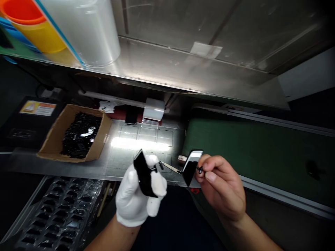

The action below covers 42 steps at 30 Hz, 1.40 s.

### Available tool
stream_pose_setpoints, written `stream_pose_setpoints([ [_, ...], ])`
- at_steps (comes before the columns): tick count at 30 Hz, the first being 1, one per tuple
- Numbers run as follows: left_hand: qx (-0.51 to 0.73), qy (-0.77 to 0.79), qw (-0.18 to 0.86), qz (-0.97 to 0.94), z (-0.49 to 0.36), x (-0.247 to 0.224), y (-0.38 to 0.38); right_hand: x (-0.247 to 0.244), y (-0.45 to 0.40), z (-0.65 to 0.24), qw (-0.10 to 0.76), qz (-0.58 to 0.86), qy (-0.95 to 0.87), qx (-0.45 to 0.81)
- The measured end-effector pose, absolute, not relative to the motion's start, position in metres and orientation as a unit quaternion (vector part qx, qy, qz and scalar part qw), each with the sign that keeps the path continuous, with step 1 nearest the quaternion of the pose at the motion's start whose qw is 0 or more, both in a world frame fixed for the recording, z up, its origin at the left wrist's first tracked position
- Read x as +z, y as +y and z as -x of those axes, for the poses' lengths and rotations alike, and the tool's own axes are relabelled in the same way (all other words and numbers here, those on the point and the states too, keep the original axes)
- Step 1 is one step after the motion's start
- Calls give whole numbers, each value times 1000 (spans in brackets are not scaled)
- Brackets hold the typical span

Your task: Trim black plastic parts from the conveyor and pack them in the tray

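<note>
My left hand [132, 200], in a white glove, is closed round a thin black screen panel [143, 174], tilted on edge. A short dark tail [157, 167], like a flex cable, sticks out beside that panel. My right hand [226, 190] is bare and pinches the small dark tail [200, 169] of a second glossy screen panel [192, 166] between thumb and fingers. This second panel stands nearly upright and reflects light on its upper part. Between the hands, a slim pair of tweezers [170, 166] shows, partly hidden behind the right panel.
A cardboard box [103, 134] of dark pieces stands left on the metal bench. Below it lies a clear compartment tray [56, 212] holding dark parts. A green conveyor belt [261, 150] runs along the right. A metal shelf [167, 66] crosses above, carrying a film roll [86, 31].
</note>
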State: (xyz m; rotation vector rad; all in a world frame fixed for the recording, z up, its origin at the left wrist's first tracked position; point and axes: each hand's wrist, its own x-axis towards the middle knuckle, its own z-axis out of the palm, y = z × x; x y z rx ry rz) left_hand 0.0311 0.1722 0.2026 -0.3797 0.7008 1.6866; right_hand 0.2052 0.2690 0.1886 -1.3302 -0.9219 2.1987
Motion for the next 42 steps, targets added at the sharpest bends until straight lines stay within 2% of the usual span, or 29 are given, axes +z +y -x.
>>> stream_pose_setpoints([
  [6, 659, 414, 586, 226, -26, 206, 167, 195, 276, -197, 196, 425, -294, 833],
  [15, 635, 426, 602, 228, -28, 199, 160, 196, 276, -191, 195, 389, -259, 862],
  [32, 619, 440, 607, 234, -24, 195, 165, 190, 278, -185, 190, 399, -299, 846],
  [36, 630, 432, 597, 244, -22, 196, 162, 189, 289, -187, 179, 381, -456, 784],
  [42, 633, 442, 579, 262, -9, 196, 159, 194, 322, -188, 198, 167, -776, 575],
])
